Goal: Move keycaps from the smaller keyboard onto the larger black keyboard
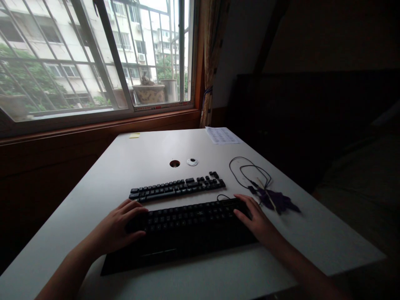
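Observation:
A black keyboard [187, 239] with a broad front palm rest lies at a slight slant on the white desk. My left hand [125, 223] grips its left end, fingers over the far side and thumb on the near side. At the right end, my right hand [250, 214] holds the keyboard between thumb and fingers. Several rows of keys show between the hands; both ends are partly hidden by them. Just behind the keyboard, loose black keycaps [175, 189] are laid out in rows, apart from it.
Right of the keyboard, a purple cloth [283, 202] lies with a thin stick and a looped black cable [243, 158]. Farther back are a desk hole [174, 163], its round cover [192, 161], printed paper [223, 135] and a yellow note [134, 135]. A barred window stands beyond.

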A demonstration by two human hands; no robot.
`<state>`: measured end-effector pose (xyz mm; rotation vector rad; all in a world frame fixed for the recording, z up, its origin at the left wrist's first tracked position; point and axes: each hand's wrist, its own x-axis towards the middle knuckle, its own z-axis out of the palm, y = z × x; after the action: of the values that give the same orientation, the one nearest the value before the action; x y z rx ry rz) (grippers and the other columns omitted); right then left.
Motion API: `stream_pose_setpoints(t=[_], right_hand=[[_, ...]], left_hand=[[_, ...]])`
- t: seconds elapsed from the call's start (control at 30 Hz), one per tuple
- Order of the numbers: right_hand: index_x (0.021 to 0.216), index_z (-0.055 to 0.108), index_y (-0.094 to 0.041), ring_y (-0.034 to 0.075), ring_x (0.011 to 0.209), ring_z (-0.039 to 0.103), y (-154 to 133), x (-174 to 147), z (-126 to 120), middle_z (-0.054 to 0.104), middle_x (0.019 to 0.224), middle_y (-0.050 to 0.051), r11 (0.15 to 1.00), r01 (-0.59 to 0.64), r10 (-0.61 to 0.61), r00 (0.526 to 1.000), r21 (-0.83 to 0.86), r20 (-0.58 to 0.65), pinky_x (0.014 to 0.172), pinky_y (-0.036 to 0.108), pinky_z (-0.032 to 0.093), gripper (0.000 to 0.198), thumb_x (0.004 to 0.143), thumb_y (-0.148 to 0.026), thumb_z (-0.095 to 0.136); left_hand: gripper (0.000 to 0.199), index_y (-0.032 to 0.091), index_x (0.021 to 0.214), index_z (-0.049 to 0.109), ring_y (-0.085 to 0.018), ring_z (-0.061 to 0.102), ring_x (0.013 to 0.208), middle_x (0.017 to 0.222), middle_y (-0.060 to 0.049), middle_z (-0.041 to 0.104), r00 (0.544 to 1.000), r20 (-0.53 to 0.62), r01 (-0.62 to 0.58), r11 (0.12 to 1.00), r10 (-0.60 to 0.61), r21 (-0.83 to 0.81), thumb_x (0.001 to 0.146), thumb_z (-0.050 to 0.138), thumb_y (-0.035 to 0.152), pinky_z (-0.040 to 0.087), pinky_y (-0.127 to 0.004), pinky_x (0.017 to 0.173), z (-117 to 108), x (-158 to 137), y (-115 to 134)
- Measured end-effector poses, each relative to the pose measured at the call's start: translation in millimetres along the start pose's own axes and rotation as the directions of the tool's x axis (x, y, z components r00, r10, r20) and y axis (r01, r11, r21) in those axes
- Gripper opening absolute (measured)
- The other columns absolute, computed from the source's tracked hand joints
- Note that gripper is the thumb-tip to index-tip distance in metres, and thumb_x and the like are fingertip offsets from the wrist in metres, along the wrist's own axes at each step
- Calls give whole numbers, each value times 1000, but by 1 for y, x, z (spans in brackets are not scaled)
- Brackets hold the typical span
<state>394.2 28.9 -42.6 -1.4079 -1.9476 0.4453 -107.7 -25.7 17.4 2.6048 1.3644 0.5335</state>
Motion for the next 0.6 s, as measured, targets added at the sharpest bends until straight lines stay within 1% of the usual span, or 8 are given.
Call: stream_pose_setpoints(t=[0.23,0.4,0.6], right_hand=[[138,55,-34,29,136,55,-2,2,-1,59,141,6,1000,5,-5,1000,-9,1,119,51,43,41,99,-45,56],[138,56,-33,29,135,55,-8,2,-2,59,139,7,1000,13,-13,1000,-12,-2,119,50,43,41,98,-41,55],[140,54,-34,31,136,53,-9,-2,2,56,139,8,998,45,-46,999,-40,-27,120,54,41,41,99,-37,54]], left_hand=[[44,29,132,61,-26,62,113,125,-9,66,1000,-1,8,1000,-8,8,91,72,39,59,-38,94,1,0,-1],[43,28,132,62,-26,63,113,125,-9,66,1000,4,2,1000,-2,9,91,71,39,59,-38,94,0,0,-1],[43,28,132,62,-26,63,112,125,-10,66,1000,-5,5,1000,-5,-1,91,72,37,59,-39,94,-1,0,0]])
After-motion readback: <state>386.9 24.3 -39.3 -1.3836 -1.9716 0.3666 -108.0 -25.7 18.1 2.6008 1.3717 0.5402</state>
